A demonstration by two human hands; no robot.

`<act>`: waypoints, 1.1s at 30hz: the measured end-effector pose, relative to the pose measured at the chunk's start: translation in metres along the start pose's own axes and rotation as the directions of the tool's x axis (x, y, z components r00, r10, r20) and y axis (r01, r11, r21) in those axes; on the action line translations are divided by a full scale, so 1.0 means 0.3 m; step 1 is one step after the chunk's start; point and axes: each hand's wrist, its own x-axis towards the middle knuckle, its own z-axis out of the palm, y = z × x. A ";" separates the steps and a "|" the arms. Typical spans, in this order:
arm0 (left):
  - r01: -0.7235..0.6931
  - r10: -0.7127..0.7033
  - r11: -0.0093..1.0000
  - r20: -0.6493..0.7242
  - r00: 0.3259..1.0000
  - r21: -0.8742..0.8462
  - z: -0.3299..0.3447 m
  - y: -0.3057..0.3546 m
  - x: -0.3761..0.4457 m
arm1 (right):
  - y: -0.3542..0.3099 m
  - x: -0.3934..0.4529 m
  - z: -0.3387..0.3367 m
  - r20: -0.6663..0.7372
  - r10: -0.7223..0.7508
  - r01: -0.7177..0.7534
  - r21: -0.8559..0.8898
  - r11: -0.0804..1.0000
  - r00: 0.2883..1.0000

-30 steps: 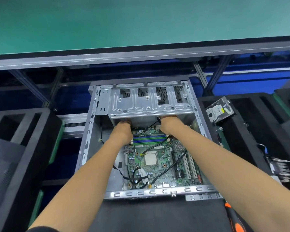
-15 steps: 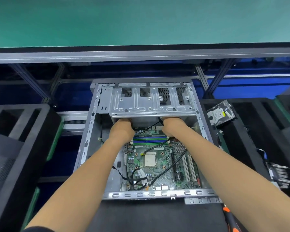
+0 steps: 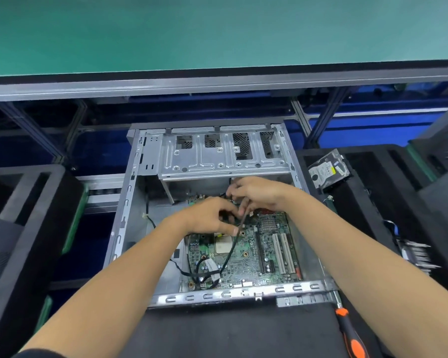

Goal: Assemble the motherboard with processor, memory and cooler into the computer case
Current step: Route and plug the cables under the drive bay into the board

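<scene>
An open metal computer case lay on its side on a dark tabletop, seen from above by a head-worn camera. One green motherboard sat inside it on the case floor, with one square silver processor in its socket near the middle and two long white expansion slots to the right. Two bare hands reached into the case over the far end of the board, just below the silver drive cage. The left hand had its fingers curled, pinching one black cable that ran down across the processor toward the near edge. The right hand hovered just beyond it with fingers bent around the same cable's upper end; blur made the exact grip hard to tell. A bundle of black wires looped at the board's near left corner. One hard drive rested on black foam to the right of the case, and one orange-and-black screwdriver lay at the near right.
</scene>
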 end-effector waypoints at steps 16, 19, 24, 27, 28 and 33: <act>-0.022 0.188 0.870 0.290 0.938 -0.493 -0.031 0.041 -0.060 | 0.039 -0.018 -0.009 -0.290 0.083 -0.115 -0.094 0.989 0.953; -0.022 0.148 0.785 0.152 0.977 -0.619 -0.044 0.030 -0.062 | 0.052 -0.036 -0.019 -0.346 0.066 -0.107 -0.101 0.989 0.936; 0.053 -0.242 0.842 -0.288 0.926 -0.537 -0.047 0.000 -0.039 | 0.027 -0.057 -0.001 -0.380 0.070 -0.180 -0.264 0.948 0.923; 0.036 -0.518 0.587 -0.341 0.784 -0.809 -0.059 -0.005 -0.026 | 0.038 -0.068 0.002 -0.377 0.010 -0.155 -0.357 0.921 0.926; 0.022 -0.542 0.524 -0.314 0.780 -0.851 -0.059 -0.003 -0.024 | 0.046 -0.075 0.006 -0.343 -0.011 -0.126 -0.376 0.918 0.939; -0.043 -0.466 0.385 -0.234 0.853 -0.922 -0.047 0.020 -0.018 | 0.044 -0.075 0.064 0.081 -0.065 0.087 -0.319 0.944 0.995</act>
